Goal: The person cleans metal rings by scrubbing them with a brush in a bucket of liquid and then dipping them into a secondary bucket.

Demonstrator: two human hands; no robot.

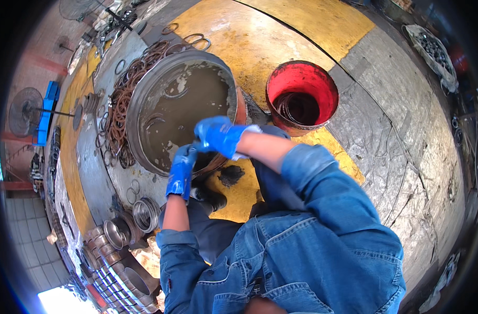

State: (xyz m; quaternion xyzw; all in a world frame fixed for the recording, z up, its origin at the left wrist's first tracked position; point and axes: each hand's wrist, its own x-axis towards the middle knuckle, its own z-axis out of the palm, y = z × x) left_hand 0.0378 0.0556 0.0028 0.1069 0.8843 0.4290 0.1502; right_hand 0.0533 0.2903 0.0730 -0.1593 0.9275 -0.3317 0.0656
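Mid-frame, gloved left hand (181,168) and right hand (218,136) are held together over the liquid-filled tub (135,102), grip impossible to tell!

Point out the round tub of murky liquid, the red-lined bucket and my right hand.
Round tub (134,125): head view, on its left rim.
Red-lined bucket (296,80): head view, on its inner wall.
Right hand (220,137): head view, on the blue glove.

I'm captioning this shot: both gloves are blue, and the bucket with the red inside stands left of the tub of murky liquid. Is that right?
Not quite: the head view shows the bucket right of the tub. The left glove and right glove are blue.
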